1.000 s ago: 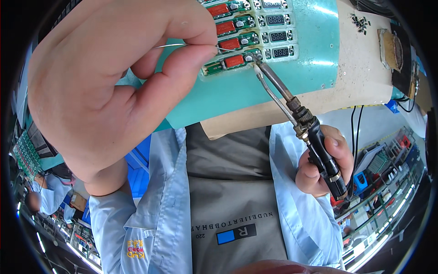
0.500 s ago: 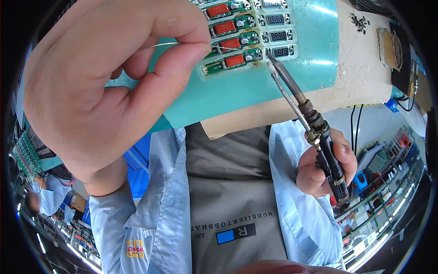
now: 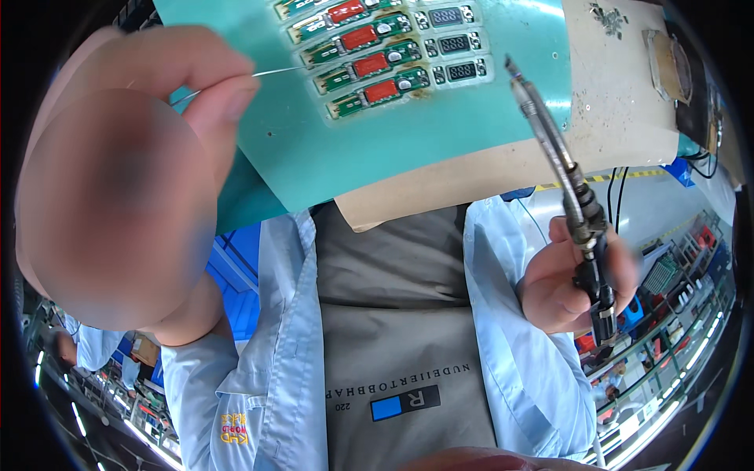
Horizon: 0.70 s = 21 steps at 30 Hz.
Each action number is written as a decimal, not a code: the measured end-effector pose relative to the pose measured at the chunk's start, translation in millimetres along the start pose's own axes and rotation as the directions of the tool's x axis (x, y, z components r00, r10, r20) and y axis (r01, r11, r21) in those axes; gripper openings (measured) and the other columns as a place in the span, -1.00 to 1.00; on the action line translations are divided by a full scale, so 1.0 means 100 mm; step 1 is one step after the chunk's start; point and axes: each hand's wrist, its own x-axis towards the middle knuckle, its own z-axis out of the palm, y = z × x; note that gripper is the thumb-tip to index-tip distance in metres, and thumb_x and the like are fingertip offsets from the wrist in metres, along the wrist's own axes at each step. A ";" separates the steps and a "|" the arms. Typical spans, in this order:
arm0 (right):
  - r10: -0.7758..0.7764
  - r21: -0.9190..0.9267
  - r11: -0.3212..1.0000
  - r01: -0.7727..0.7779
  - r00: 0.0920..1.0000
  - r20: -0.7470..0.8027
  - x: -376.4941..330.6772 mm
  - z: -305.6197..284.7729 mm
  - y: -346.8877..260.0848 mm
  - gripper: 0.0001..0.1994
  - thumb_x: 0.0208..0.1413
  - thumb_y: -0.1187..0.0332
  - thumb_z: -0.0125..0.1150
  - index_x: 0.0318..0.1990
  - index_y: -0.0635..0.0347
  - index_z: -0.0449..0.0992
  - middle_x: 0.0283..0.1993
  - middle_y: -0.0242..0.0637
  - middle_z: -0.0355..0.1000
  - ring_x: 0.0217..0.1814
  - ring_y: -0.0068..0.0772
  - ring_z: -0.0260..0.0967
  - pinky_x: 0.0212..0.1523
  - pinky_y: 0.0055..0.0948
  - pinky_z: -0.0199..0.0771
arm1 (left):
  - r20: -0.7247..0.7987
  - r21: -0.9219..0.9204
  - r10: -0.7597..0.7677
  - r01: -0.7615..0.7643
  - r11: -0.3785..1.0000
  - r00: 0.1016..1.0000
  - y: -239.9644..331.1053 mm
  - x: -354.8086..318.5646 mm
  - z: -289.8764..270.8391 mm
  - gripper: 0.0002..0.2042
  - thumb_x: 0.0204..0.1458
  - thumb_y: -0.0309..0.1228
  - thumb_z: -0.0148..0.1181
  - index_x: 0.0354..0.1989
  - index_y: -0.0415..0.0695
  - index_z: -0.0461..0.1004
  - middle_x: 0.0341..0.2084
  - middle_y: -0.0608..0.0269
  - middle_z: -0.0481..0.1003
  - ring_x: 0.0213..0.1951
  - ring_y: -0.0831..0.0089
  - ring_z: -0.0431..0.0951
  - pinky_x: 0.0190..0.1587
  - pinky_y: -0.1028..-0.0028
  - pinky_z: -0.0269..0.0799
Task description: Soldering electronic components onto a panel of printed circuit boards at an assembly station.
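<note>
Between thumb and forefinger my left hand (image 3: 149, 173) pinches a thin solder wire (image 3: 279, 71), whose free end reaches toward the left side of the circuit boards. My right hand (image 3: 577, 279) grips a soldering iron (image 3: 577, 192) with a thin metal tube along its shaft. The iron's tip points up, off to the right of the boards and apart from them. Several narrow green circuit boards (image 3: 375, 93) with red block components lie in rows in a green sheet (image 3: 369, 153). Beside them sit small dark digit displays (image 3: 461, 71) in their own slots.
Tan board (image 3: 440, 182) lies under the green sheet. Small loose parts (image 3: 609, 20) are scattered at the far right, near a sponge-like brown pad in a holder (image 3: 667, 67). Black cables (image 3: 617, 200) hang past the table's right edge. Another person's sleeve (image 3: 98, 345) shows at lower left.
My left hand has drawn back left with the solder wire. The soldering iron has moved right, away from the displays. The boards sit slightly higher and further left in view.
</note>
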 end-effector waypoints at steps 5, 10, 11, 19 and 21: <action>-0.013 0.085 0.996 0.028 0.985 -0.175 -0.07 -0.02 0.07 -0.46 0.24 0.20 0.33 0.29 0.20 0.36 -0.08 0.09 0.55 -0.21 -0.18 0.55 -0.19 -0.28 0.55 | -0.186 -0.002 -0.191 0.194 0.981 0.964 0.24 -0.15 0.05 -0.89 -0.13 -0.69 0.31 -0.40 -0.27 0.61 -0.52 0.29 0.48 -0.56 0.63 0.17 -0.47 0.65 0.04; 0.050 0.070 0.997 -0.036 0.976 -0.213 0.00 -0.11 0.13 -0.54 0.39 0.09 0.14 0.31 0.10 0.37 0.03 -0.01 0.56 0.03 -0.12 0.56 0.03 -0.20 0.52 | -0.205 0.058 -0.208 0.224 0.973 0.957 0.22 -0.19 0.07 -0.88 -0.13 -0.70 0.29 -0.39 -0.28 0.59 -0.53 0.25 0.49 -0.57 0.60 0.19 -0.48 0.65 0.05; 0.036 0.047 0.999 -0.026 0.970 -0.241 0.02 -0.13 0.16 -0.55 0.41 0.08 0.11 0.30 0.10 0.37 0.02 -0.01 0.56 0.00 -0.14 0.56 0.01 -0.22 0.52 | -0.211 0.037 -0.175 0.187 0.982 0.962 0.18 -0.19 0.07 -0.86 -0.14 -0.70 0.29 -0.37 -0.28 0.60 -0.53 0.24 0.49 -0.59 0.61 0.17 -0.50 0.65 0.03; -0.006 -0.241 0.969 -0.050 0.973 -0.229 0.23 -0.54 0.44 -0.47 0.44 -0.09 -0.04 0.36 0.05 0.26 0.02 0.08 0.57 -0.06 -0.15 0.61 -0.05 -0.30 0.65 | -0.372 0.032 0.060 -0.052 0.998 0.926 -0.26 -0.24 0.01 -0.85 -0.09 -0.70 0.23 -0.30 -0.31 0.59 -0.53 0.17 0.50 -0.61 0.56 0.21 -0.54 0.63 0.06; -0.029 -0.290 0.955 -0.058 0.957 -0.288 0.32 -0.48 0.46 -0.47 0.44 -0.12 -0.09 0.35 0.01 0.26 0.03 0.05 0.57 -0.05 -0.20 0.60 -0.05 -0.34 0.62 | -0.440 0.037 0.087 -0.079 0.996 0.894 -0.40 -0.28 -0.09 -0.86 -0.04 -0.68 0.21 -0.27 -0.30 0.58 -0.52 0.14 0.51 -0.60 0.54 0.24 -0.55 0.62 0.10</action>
